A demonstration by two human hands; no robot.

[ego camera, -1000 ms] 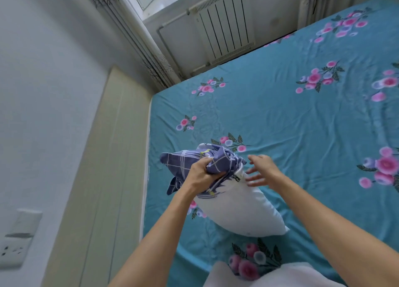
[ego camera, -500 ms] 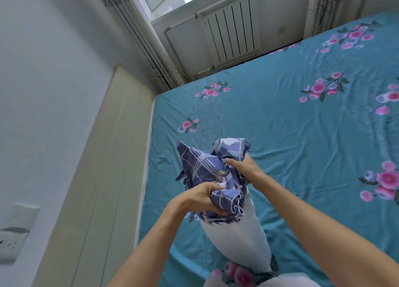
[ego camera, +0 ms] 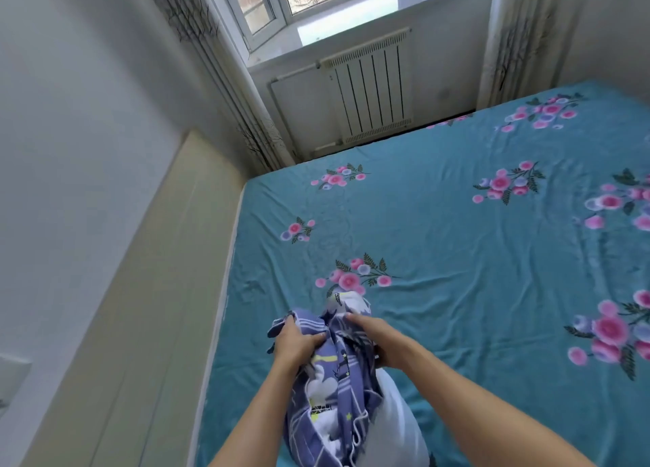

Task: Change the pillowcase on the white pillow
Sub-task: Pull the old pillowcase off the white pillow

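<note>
Both hands, the left hand (ego camera: 297, 340) and right hand (ego camera: 376, 340), clutch the bunched purple pillowcase (ego camera: 334, 396), which may snag unevenly on the white pillow (ego camera: 394, 417)

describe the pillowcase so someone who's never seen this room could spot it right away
Start at the big teal flowered bedsheet and go to its near left edge. There both hands, left hand and right hand, bunch the pillowcase over a white pillow. It is the only purple-blue fabric, striped with white cartoon prints.
</note>
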